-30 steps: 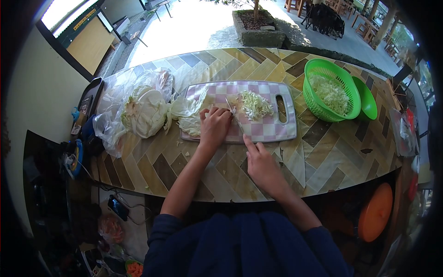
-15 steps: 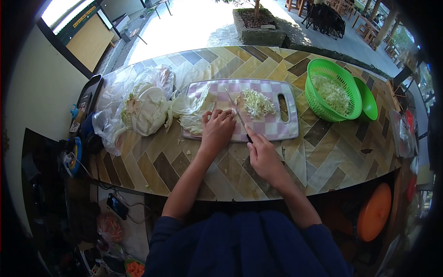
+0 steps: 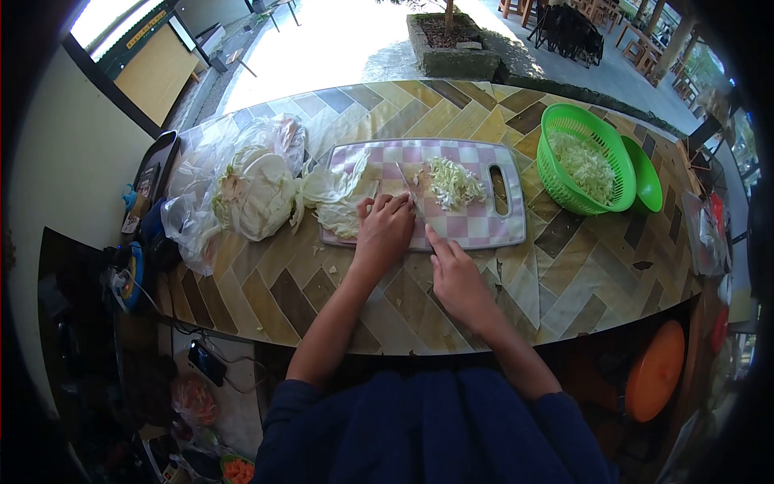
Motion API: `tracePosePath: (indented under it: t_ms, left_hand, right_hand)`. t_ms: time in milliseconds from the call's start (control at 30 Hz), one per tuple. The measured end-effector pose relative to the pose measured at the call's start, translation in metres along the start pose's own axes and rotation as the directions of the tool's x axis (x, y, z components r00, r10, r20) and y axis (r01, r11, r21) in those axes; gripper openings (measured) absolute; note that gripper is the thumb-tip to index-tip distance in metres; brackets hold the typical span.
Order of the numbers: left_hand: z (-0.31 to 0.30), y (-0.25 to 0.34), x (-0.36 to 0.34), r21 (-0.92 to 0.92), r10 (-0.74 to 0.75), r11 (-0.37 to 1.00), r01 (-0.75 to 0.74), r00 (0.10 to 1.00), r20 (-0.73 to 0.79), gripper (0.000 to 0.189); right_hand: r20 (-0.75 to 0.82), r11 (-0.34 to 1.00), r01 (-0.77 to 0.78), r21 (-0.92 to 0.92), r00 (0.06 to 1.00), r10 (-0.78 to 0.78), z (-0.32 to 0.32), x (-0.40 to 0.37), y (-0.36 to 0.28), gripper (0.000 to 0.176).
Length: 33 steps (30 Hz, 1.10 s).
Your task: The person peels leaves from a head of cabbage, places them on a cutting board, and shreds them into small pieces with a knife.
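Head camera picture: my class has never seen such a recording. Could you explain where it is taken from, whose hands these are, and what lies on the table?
No machine here: a person wears one camera on the head, looking down at their own two hands. The curled left hand presses cabbage leaves onto a checked cutting board. The right hand grips a knife, blade beside a shredded pile. On the tiled table also lie a bagged cabbage and a green colander of shreds.

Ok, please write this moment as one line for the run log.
left hand: pressing cabbage leaves on cutting board | right hand: gripping knife, blade beside left hand | shredded pile: on board, beside blade
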<state>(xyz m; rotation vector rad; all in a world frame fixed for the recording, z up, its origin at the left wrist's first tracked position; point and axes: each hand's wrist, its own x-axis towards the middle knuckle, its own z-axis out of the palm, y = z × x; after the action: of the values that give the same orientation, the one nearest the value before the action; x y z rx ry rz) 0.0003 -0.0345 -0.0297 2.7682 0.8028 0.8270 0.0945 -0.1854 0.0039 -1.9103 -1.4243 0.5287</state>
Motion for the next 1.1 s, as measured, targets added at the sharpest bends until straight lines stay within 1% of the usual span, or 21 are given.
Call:
tracePosePath:
  t_ms: [100, 200, 300, 400, 500, 600, 700, 900, 1000, 1100]
  left_hand:
    - [-0.001, 0.001, 0.001, -0.024, -0.017, 1.000, 0.017, 1.000, 0.015, 0.020]
    - [-0.004, 0.000, 0.001, -0.059, -0.036, 0.998, 0.038, 0.999, 0.037, 0.022]
    - [-0.004, -0.001, -0.001, -0.069, -0.044, 0.996, 0.047, 0.998, 0.052, 0.023]
    - [-0.004, -0.002, -0.002, -0.056, -0.032, 0.998, 0.035, 0.998, 0.049, 0.024]
    - [-0.004, -0.001, -0.003, -0.050, -0.020, 0.998, 0.022, 0.999, 0.041, 0.024]
    - [-0.004, -0.003, -0.004, -0.047, -0.013, 0.999, 0.016, 0.999, 0.052, 0.024]
    - [-0.005, -0.005, -0.003, -0.055, -0.004, 0.998, 0.007, 0.998, 0.058, 0.024]
    - [-0.010, -0.005, -0.002, -0.092, -0.007, 0.996, 0.014, 0.997, 0.082, 0.024]
    - [-0.009, -0.006, -0.001, -0.102, -0.009, 0.995, 0.017, 0.996, 0.083, 0.023]
    - [-0.011, -0.004, -0.001, -0.110, -0.011, 0.994, 0.021, 0.996, 0.088, 0.024]
  right_hand:
    - [-0.051, 1.000, 0.001, 0.022, 0.999, 0.000, 0.005, 0.007, 0.005, 0.050]
    - [-0.018, 0.999, -0.025, -0.042, 1.000, 0.024, 0.006, 0.018, 0.007, 0.049]
    - [-0.074, 1.000, 0.013, -0.005, 0.997, -0.013, 0.005, 0.025, 0.012, 0.048]
    - [-0.127, 0.992, 0.093, 0.081, 0.988, -0.082, 0.001, 0.023, 0.018, 0.048]
    - [-0.078, 0.995, 0.031, 0.094, 0.997, -0.024, -0.006, 0.009, 0.007, 0.050]
    - [-0.090, 0.991, 0.101, 0.093, 0.992, -0.092, -0.002, 0.001, 0.008, 0.050]
    - [-0.097, 0.991, 0.118, 0.070, 0.989, -0.111, 0.001, -0.003, 0.010, 0.051]
    - [-0.048, 0.994, 0.084, 0.073, 0.996, -0.081, -0.004, -0.004, 0.006, 0.052]
    - [-0.012, 0.999, 0.028, 0.047, 1.000, -0.027, -0.004, -0.004, 0.002, 0.052]
    - [-0.028, 0.997, 0.053, 0.055, 0.998, -0.052, 0.000, 0.000, 0.003, 0.052]
